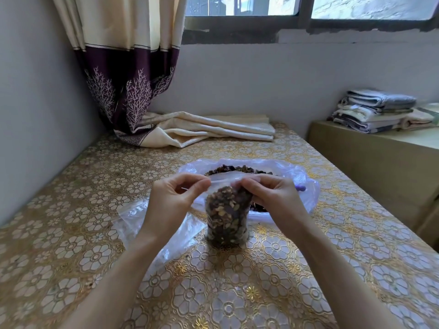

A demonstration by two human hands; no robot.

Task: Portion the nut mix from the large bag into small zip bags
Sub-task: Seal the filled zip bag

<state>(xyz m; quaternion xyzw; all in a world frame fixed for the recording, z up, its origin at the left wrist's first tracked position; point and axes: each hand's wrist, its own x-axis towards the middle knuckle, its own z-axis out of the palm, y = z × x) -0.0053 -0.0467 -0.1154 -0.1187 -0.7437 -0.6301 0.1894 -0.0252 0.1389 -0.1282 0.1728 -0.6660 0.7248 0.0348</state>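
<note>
The left hand and the right hand pinch the top strip of a full small zip bag, so pressing it closed seems next.

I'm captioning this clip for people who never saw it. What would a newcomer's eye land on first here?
First, the small zip bag packed with nut mix, standing upright at the middle of the flowered tablecloth, its top strip pinched by the left hand and the right hand. Just behind it lies the large bag, open, with more nut mix showing. At the table's far left, a purple and cream curtain spills onto the tabletop.
</note>
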